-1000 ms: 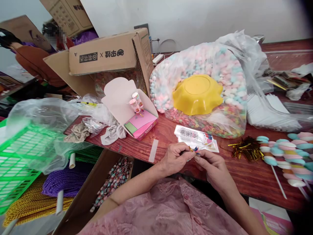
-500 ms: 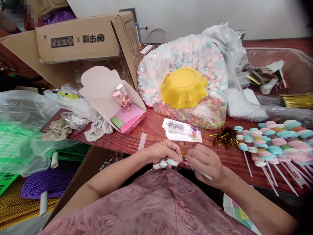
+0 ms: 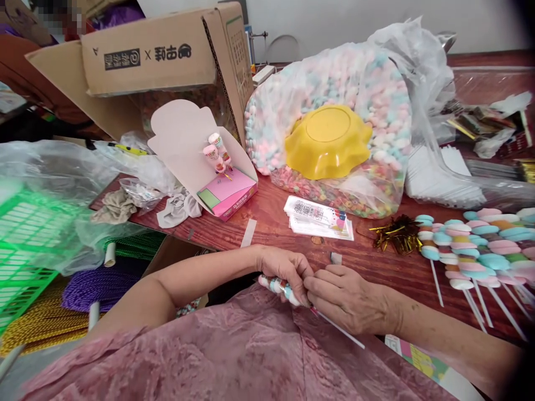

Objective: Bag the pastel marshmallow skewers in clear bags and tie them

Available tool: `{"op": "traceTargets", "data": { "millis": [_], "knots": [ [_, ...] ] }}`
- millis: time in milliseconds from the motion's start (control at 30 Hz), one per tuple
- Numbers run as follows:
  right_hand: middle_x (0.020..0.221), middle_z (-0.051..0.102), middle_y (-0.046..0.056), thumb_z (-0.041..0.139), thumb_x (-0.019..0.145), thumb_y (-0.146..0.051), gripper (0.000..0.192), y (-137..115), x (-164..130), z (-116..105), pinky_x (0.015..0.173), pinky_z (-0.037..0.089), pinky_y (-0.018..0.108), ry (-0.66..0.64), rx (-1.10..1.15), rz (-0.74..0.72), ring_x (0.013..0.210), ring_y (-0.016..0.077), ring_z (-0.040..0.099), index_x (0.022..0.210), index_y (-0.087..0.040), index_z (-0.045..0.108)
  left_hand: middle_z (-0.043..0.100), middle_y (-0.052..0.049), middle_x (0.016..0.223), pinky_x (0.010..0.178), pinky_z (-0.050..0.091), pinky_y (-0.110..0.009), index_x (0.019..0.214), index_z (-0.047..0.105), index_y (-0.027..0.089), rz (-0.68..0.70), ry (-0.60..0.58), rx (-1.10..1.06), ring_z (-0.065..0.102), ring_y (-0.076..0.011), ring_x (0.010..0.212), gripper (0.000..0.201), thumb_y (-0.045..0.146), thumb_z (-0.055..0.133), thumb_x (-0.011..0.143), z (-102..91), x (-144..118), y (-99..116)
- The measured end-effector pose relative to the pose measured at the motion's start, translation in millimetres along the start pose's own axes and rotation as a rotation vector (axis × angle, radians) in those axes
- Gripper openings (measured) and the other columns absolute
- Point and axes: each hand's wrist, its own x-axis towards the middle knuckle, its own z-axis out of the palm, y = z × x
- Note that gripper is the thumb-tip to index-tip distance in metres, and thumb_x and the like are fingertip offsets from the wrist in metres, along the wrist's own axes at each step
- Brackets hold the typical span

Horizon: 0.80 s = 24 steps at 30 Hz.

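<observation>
My left hand (image 3: 286, 268) is closed around a wrapped marshmallow skewer (image 3: 276, 285), low over my lap at the table's front edge. Its pink, white and blue pieces show below my fingers. From its lower end a white stick (image 3: 340, 329) points down to the right. My right hand (image 3: 349, 295) is closed too, its fingertips pinching at the neck where marshmallows meet stick, against my left fingertips. A small bit of pink shows at that neck; the pinched spot itself is hidden by my fingers.
Several marshmallow skewers (image 3: 480, 245) lie at the right beside gold tinsel ties (image 3: 395, 235). Printed cards (image 3: 320, 217) lie ahead. Behind stand a bag of marshmallows (image 3: 267, 122) with a yellow bowl (image 3: 328, 139) on it, a pink display box (image 3: 234, 195) and a cardboard carton (image 3: 150, 61).
My right hand has turned and closed in against my left fingertips. The stick now slants more steeply down. A gold strip seen between my hands is now hidden. The whole view has shifted slightly.
</observation>
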Motion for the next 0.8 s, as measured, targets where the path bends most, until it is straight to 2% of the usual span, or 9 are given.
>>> {"op": "traceTargets", "data": {
  "millis": [133,200,300,367,400,500,567,700,800],
  "knots": [
    [0.067,0.057,0.002,0.032,0.093,-0.007,0.031,-8,3,-7,0.057,0.033,0.031,0.004,-0.056,0.106,0.057,0.014,0.046,0.077,-0.02,0.056,0.07,-0.002,0.066,0.043,0.047,-0.025,0.078,0.076,0.021,-0.023,-0.113,0.202,0.061,-0.0165,0.052,0.035,0.045,0.086,0.055,-27.9,-14,20],
    [0.064,0.054,0.001,0.034,0.091,-0.006,0.029,-11,4,-10,0.056,0.032,0.032,-0.034,-0.103,0.108,0.055,0.0144,0.043,0.076,-0.019,0.055,0.068,-0.003,0.062,0.045,0.046,-0.025,0.07,0.075,0.02,-0.007,-0.057,0.391,0.06,-0.0164,0.052,0.031,0.048,0.082,0.059,-33.2,-30,40],
    [0.066,0.056,0.003,0.039,0.086,-0.006,0.023,-1,0,-8,0.053,0.029,0.032,-0.081,-0.173,0.193,0.055,0.0155,0.043,0.08,-0.018,0.057,0.066,-0.002,0.062,0.053,0.044,-0.025,0.064,0.072,0.021,0.291,0.379,0.821,0.057,-0.0157,0.057,0.02,0.039,0.08,0.064,-9.3,-54,68],
    [0.064,0.055,0.003,0.04,0.083,-0.007,0.02,16,-6,-7,0.05,0.025,0.031,-0.046,-0.19,0.369,0.053,0.0154,0.042,0.079,-0.018,0.056,0.068,-0.006,0.076,0.068,0.045,-0.029,0.07,0.072,0.021,0.556,0.734,1.086,0.059,-0.0192,0.073,0.011,0.031,0.073,0.073,21.3,-62,74],
    [0.061,0.053,0.002,0.04,0.081,-0.008,0.019,25,-9,-8,0.048,0.023,0.031,0.007,-0.181,0.478,0.051,0.0148,0.04,0.076,-0.019,0.054,0.068,-0.007,0.081,0.073,0.045,-0.031,0.072,0.071,0.022,0.644,0.802,1.179,0.059,-0.0201,0.078,0.01,0.027,0.066,0.079,35.4,-62,71],
    [0.058,0.049,-0.002,0.041,0.086,-0.014,0.018,38,-7,-16,0.05,0.028,0.027,0.24,-0.005,0.77,0.051,0.0126,0.042,0.072,-0.02,0.051,0.069,-0.009,0.093,0.078,0.045,-0.034,0.078,0.069,0.025,0.719,0.55,1.372,0.059,-0.0207,0.082,0.012,0.022,0.059,0.083,51.0,-45,45],
    [0.061,0.052,-0.002,0.043,0.089,-0.019,0.018,32,2,-20,0.054,0.034,0.025,0.354,0.233,0.876,0.055,0.0119,0.047,0.074,-0.02,0.053,0.068,-0.01,0.098,0.078,0.047,-0.035,0.09,0.069,0.022,0.699,0.525,1.317,0.06,-0.0226,0.087,0.014,0.022,0.057,0.083,37.3,-27,29],
    [0.06,0.054,-0.003,0.047,0.087,-0.026,0.022,15,16,-9,0.054,0.039,0.024,0.34,0.711,0.921,0.057,0.0122,0.048,0.067,-0.021,0.051,0.069,-0.011,0.105,0.089,0.049,-0.037,0.106,0.068,0.019,0.862,0.844,0.817,0.063,-0.0226,0.097,0.029,0.027,0.042,0.095,4.3,-11,26],
    [0.058,0.054,-0.002,0.05,0.085,-0.03,0.023,21,12,3,0.051,0.04,0.025,0.347,0.784,0.987,0.054,0.0128,0.049,0.065,-0.02,0.052,0.058,-0.011,0.134,0.111,0.034,-0.046,0.116,0.067,0.024,1.019,0.953,0.747,0.049,-0.0283,0.127,0.032,0.037,0.063,0.087,4.2,-12,27]
  ]
}}
